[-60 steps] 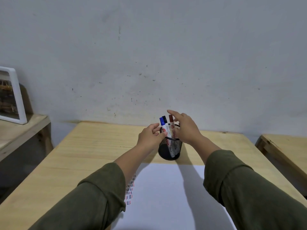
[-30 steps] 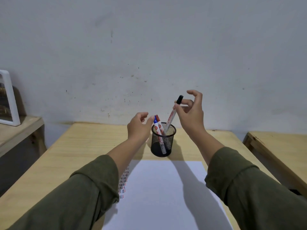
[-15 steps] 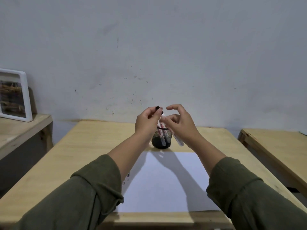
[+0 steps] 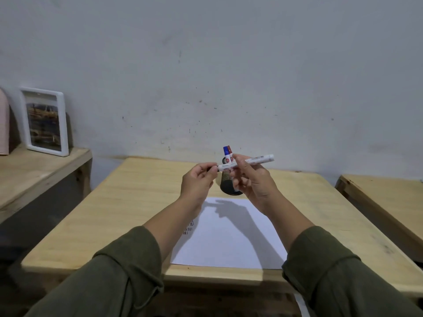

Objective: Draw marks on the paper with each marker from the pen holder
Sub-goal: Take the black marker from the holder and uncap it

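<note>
Head view: we hold the marker [image 4: 246,162] level above the paper [image 4: 229,239], right hand [image 4: 254,184] fingers pinching its barrel, left hand [image 4: 198,182] fingers pinching the cap end. A jerky pull could knock the pen holder [image 4: 229,183] behind.

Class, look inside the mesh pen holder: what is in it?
Two markers stand in the pen holder: a blue-capped marker and a red-capped marker. The hands hide their lower barrels.
</note>
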A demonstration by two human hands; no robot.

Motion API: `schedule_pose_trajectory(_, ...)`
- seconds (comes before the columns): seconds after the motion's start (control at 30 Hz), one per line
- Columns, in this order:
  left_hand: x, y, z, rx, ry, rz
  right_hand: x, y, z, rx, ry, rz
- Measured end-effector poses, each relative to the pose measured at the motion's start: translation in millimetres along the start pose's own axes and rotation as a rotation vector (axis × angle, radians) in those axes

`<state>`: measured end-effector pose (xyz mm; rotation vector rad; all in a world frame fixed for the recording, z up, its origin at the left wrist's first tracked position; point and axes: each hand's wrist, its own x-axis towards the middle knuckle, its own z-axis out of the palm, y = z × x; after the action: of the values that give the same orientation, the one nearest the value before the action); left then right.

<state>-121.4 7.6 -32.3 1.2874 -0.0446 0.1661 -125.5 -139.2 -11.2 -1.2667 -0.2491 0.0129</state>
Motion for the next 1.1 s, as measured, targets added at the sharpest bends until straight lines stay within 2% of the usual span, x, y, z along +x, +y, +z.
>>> schedule_pose_trajectory(0.43,-4.0,2.4,-6.0,0.157,0.018,0.073,2.2,9.2,16.8,-0.027,-0.031,-0.030)
schedule_pose_trajectory(0.5,-3.4,1.6,-5.5,0.254,0.030,0.118,3.3,10.3,17.2,-0.001,0.009,-0.017)
schedule_pose_trajectory(0.6,-3.8,0.6,-5.3,0.509,0.056,0.272,4.8,12.4,16.1,0.031,0.040,0.001)
schedule_pose_trajectory(0.7,-2.3,-1.6,-4.5,0.576,0.062,0.335,5.6,12.7,14.7,0.044,0.008,-0.007)
schedule_pose_trajectory(0.77,-1.0,-3.4,-4.1,0.587,0.067,0.298,5.2,13.1,13.7,0.025,-0.005,-0.013)
schedule_pose_trajectory(0.93,4.0,-6.2,-6.3,0.519,0.076,0.083,2.9,17.9,11.5,-0.026,-0.038,-0.026)
schedule_pose_trajectory(1.1,5.5,-11.7,-8.9,0.283,0.070,-0.133,1.2,25.2,9.5,-0.068,-0.088,-0.031)
